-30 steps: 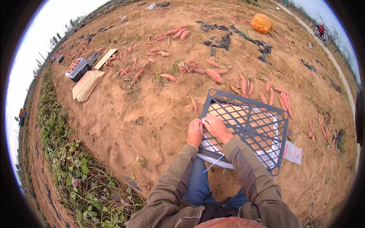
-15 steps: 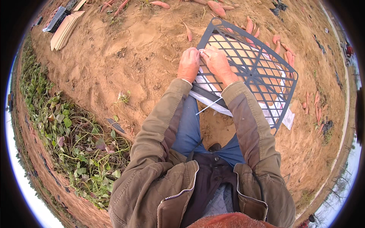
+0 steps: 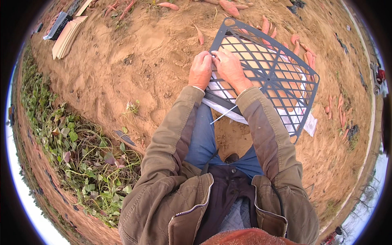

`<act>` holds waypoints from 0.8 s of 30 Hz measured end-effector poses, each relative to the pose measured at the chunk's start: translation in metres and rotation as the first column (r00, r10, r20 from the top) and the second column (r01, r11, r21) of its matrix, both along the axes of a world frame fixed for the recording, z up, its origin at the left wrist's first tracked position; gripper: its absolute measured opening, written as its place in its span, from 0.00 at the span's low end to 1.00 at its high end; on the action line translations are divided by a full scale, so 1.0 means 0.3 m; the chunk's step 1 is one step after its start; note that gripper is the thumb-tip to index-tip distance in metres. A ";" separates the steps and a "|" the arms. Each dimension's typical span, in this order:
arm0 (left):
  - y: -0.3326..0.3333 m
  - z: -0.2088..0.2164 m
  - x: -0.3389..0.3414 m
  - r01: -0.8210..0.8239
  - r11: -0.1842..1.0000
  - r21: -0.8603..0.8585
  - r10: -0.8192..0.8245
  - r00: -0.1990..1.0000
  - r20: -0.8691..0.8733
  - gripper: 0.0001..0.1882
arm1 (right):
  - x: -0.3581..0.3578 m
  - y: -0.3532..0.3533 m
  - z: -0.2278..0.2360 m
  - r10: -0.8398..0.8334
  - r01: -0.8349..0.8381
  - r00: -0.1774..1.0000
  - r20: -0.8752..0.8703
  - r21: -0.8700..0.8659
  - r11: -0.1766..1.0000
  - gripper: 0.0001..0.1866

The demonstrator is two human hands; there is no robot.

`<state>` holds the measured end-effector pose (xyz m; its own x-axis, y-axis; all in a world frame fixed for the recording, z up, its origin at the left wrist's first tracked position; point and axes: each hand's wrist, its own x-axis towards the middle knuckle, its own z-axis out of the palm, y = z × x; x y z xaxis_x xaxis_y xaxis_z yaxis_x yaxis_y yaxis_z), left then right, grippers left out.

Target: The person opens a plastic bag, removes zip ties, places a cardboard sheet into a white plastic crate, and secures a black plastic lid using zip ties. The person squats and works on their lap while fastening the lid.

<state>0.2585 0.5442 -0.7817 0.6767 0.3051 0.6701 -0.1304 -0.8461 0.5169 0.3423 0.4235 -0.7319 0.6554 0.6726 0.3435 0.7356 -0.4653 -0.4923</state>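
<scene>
A black plastic lattice lid (image 3: 268, 78) lies over a crate with tan cardboard and a white liner (image 3: 311, 124) showing beneath it. At the lid's far left corner my left hand (image 3: 200, 72) and my right hand (image 3: 230, 70) meet, fingertips pinched together on a small white cable tie (image 3: 213, 56). My fingers hide most of that tie. My right hand rests above the lattice, while the left is just outside the lid's edge. Another white cable tie (image 3: 223, 115) sticks out from the near side of the crate, toward my left knee.
Sweet potatoes (image 3: 229, 8) lie on the sandy soil beyond and right of the crate. Green vines (image 3: 87, 163) are heaped at left. Flat cardboard sheets (image 3: 68, 37) and a black crate (image 3: 60, 25) stand far left. My knees flank the crate's near side.
Both hands stay pinched at the same corner of the lid, with only a slight shift of the fingers. The whole view has moved a little.
</scene>
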 end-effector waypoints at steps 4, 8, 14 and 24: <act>0.000 -0.002 -0.003 0.002 1.000 0.003 -0.002 1.000 0.002 0.09 | 0.007 -0.008 -0.013 -0.047 0.059 0.983 -0.179 0.062 0.996 0.07; -0.001 -0.014 -0.007 0.027 1.000 -0.010 -0.027 1.000 -0.012 0.09 | 0.013 -0.021 -0.025 0.013 -0.004 0.995 -0.097 0.099 0.995 0.08; -0.009 -0.008 -0.007 0.014 0.999 -0.050 -0.014 1.000 -0.001 0.11 | 0.010 -0.013 0.019 0.046 -0.030 0.993 -0.108 0.146 0.989 0.05; -0.021 -0.021 -0.016 0.056 0.991 -0.121 -0.060 0.998 -0.028 0.14 | 0.011 -0.042 0.045 0.087 -0.058 0.973 -0.212 0.138 0.989 0.10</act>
<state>0.2537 0.5378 -0.7880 0.7157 0.3417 0.6091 -0.1595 -0.7691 0.6189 0.3455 0.4108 -0.7184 0.6747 0.6801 0.2866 0.6342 -0.3358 -0.6964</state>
